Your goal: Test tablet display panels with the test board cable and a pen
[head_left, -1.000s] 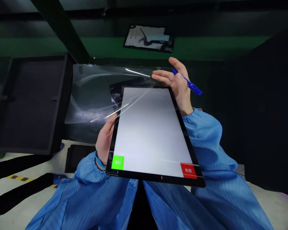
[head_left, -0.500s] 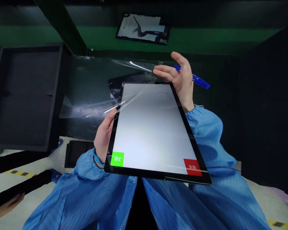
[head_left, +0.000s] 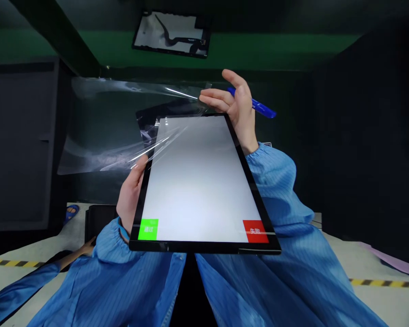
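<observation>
A tablet (head_left: 201,181) with a lit white screen, a green square at its lower left and a red one at its lower right, is tilted up before me. My left hand (head_left: 132,195) grips its left edge, thumb at the front. Near the top right corner, my right hand (head_left: 236,106) pinches the edge of a clear film (head_left: 98,156), with a blue pen (head_left: 264,110) tucked between its fingers. The film stretches to the left and passes over the tablet's upper left part. Behind the tablet's upper left corner, a dark sheet (head_left: 145,122) shows partly.
A black tray (head_left: 52,150) stands at the left. Another device (head_left: 168,34) with a dark curved part on it lies at the top. At the lower left, another person's arm (head_left: 71,259) and a blue shoe (head_left: 71,211) show. A dark panel rises at the right.
The whole view has shifted, so things sit further left. The film has spread wider on the left. Another person's arm at the lower left has come closer to my left sleeve.
</observation>
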`<act>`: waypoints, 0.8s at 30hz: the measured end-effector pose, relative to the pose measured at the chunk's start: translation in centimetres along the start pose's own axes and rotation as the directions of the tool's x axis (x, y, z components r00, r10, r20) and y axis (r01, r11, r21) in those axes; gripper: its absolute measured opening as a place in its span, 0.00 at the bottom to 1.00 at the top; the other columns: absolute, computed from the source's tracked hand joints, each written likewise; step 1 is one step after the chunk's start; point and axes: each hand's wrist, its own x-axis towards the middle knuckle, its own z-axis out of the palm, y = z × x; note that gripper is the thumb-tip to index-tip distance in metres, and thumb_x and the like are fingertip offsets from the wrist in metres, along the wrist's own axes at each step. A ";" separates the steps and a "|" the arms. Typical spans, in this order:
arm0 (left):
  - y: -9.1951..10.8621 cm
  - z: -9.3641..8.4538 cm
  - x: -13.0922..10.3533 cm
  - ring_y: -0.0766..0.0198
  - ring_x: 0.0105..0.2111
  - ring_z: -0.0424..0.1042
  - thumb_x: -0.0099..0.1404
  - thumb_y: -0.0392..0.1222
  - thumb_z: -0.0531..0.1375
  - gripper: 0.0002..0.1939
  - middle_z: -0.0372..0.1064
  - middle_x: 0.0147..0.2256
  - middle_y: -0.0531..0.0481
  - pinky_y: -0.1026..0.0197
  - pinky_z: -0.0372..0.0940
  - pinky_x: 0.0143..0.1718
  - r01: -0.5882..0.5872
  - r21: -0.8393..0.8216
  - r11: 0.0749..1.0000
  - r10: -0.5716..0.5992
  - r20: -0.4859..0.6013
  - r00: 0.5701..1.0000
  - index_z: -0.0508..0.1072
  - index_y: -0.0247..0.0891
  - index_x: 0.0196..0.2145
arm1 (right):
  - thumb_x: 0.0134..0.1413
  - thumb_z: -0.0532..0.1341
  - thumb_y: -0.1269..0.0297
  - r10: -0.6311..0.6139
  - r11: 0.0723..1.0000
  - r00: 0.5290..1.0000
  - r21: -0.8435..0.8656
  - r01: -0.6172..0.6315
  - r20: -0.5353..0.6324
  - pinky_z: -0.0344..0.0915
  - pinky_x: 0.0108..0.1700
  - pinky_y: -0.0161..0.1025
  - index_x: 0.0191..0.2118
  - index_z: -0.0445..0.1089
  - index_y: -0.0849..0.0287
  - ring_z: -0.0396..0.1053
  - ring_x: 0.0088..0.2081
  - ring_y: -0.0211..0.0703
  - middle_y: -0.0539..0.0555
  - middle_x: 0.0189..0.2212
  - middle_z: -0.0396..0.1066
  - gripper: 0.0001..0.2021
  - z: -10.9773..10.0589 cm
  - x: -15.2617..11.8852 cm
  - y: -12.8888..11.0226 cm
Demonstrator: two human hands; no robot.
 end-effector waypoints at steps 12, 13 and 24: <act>-1.3 -2.8 2.7 0.64 0.60 0.65 0.59 0.23 0.62 0.15 0.77 0.35 0.64 0.68 0.68 0.54 -0.316 0.402 0.859 0.446 -0.286 0.848 0.77 0.44 0.34 | 0.66 0.53 0.51 -0.153 0.984 0.987 0.084 0.157 -0.058 0.70 0.56 0.43 0.54 0.60 0.60 0.77 0.46 0.41 0.51 0.40 0.77 0.19 -0.1 0.2 0.4; -1.3 -2.6 2.9 0.64 0.57 0.69 0.61 0.24 0.60 0.13 0.76 0.33 0.63 0.68 0.69 0.53 -0.304 0.350 0.886 0.401 -0.249 0.882 0.77 0.43 0.32 | 0.66 0.53 0.50 -0.162 0.983 0.985 0.077 0.166 -0.057 0.72 0.53 0.42 0.52 0.61 0.59 0.77 0.43 0.41 0.50 0.38 0.77 0.18 -0.2 0.4 0.5; -2.7 -3.2 3.8 0.49 0.44 0.77 0.60 0.52 0.58 0.16 0.76 0.30 0.47 0.55 0.76 0.43 -0.139 0.284 0.949 0.131 0.045 0.990 0.77 0.38 0.36 | 0.64 0.57 0.60 -0.512 0.834 0.834 -0.114 0.540 0.205 0.70 0.35 0.39 0.42 0.62 0.57 0.71 0.33 0.39 0.49 0.33 0.67 0.07 6.4 -1.0 -7.7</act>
